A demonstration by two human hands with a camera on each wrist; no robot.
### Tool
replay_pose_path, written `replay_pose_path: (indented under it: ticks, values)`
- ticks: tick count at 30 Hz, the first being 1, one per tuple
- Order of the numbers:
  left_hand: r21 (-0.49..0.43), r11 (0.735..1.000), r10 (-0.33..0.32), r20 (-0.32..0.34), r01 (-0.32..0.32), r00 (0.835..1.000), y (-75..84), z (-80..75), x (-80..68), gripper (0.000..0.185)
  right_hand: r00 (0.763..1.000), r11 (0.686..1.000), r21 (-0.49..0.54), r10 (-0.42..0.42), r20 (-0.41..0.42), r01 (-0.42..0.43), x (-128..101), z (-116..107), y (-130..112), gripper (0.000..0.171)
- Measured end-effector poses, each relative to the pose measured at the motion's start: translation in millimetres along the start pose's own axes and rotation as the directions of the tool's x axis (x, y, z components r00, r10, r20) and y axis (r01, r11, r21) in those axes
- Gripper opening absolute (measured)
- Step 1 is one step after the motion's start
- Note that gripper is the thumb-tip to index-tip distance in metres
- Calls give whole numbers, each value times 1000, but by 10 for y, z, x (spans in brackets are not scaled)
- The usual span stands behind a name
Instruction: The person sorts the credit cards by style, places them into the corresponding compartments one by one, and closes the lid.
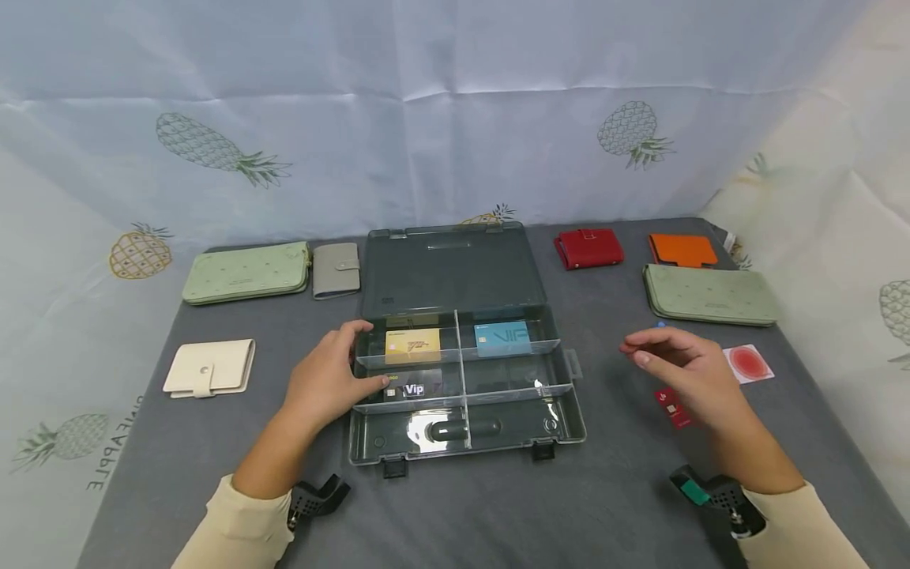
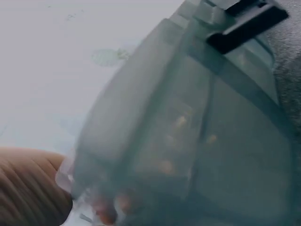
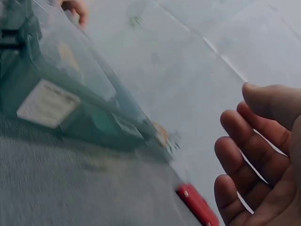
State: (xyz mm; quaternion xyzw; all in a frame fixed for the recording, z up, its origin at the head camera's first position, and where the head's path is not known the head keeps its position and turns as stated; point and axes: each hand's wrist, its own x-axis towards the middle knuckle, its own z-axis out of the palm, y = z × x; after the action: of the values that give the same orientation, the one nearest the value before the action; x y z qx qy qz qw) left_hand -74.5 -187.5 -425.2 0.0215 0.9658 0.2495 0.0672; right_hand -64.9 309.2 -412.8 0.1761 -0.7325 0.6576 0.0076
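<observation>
The translucent grey divided storage box (image 1: pixel 517 427) lies with its lid (image 1: pixel 455 273) folded back. My left hand (image 1: pixel 323 387) holds its left side, thumb over the rim beside a black Vip card (image 1: pixel 426 386); part of the fingers is hidden by the wall. A gold card (image 1: pixel 412 346) and a blue VIP card (image 1: pixel 502 338) sit in the back compartments. To the right of the box, my right hand (image 1: pixel 682 370) hovers with loosely bent fingers, holding nothing. Near it lie a red card (image 1: pixel 672 407) and a white card with a red circle (image 1: pixel 749 363).
Green wallets (image 1: pixel 245 273) lie at far left and far right (image 1: pixel 711 295). A grey card holder (image 1: pixel 336 270) and a cream one (image 1: pixel 210 368) are left of the box. Red (image 1: pixel 588 248) and orange (image 1: pixel 682 250) wallets lie at the back right, before a hanging curtain (image 1: pixel 355 158).
</observation>
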Motion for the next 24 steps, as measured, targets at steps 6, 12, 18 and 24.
replay_pose_path:
  ticks: [6, 12, 18, 24]
  values:
    - [117, 992, -56, 39, 51, 998, 108, -38, 55, 90, 996, 966, 243, -84, -10, 84, -130, -284, 106, 35]
    - [171, 982, -90, 65, 78, 994, 194, -37, 85, 83, 996, 975, 214, -51, -74, 66, -248, -418, 122, 35]
    - [162, 984, -87, 52, 78, 995, 198, -7, 73, 78, 995, 969, 237, -49, -82, 67, -310, -498, 116, 35]
    - [46, 999, -12, 41, 10, 999, 21, 17, 64, 75, 996, 979, 204, 25, -87, -7, -342, -587, 145, 34]
